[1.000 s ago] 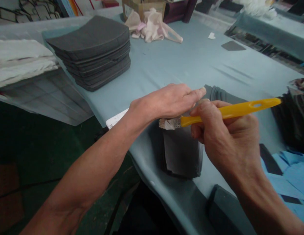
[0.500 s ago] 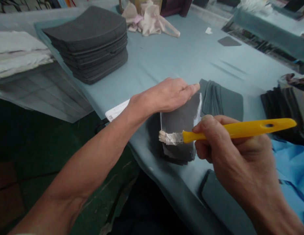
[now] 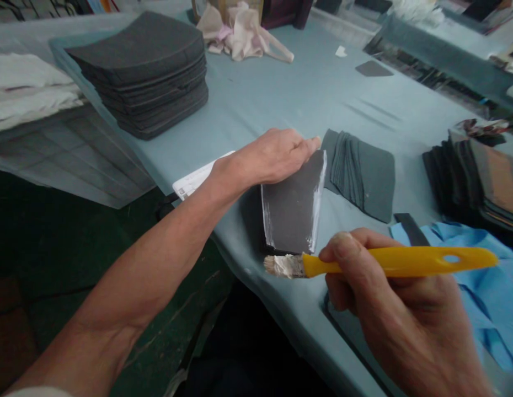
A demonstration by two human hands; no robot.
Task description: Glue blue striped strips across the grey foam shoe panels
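Observation:
My left hand [image 3: 283, 156] bears down on the far end of a stack of dark grey pieces [image 3: 292, 212], its fingers bent over that end and partly hidden. White paste coats the stack's left and right edges. In my right hand [image 3: 389, 298] is a yellow-handled paintbrush [image 3: 399, 261], pinched between thumb and fingers. Its bristles, smeared with white, point left and hover near the stack's close edge; I cannot tell whether they touch it. A fanned set of grey-green pieces [image 3: 364, 176] lies just right of the stack.
A tall pile of dark sheets [image 3: 144, 77] stands at the back left. Beige cloth scraps [image 3: 246, 36] lie behind. On the right are a pile of dark pieces [image 3: 459, 171] and blue plastic sheeting [image 3: 488, 292]. A white card [image 3: 196, 179] sits by my left forearm.
My right hand has brought the brush down toward me, from across the stack to its near edge. More white shows along the left edge. The left hand stays on the stack.

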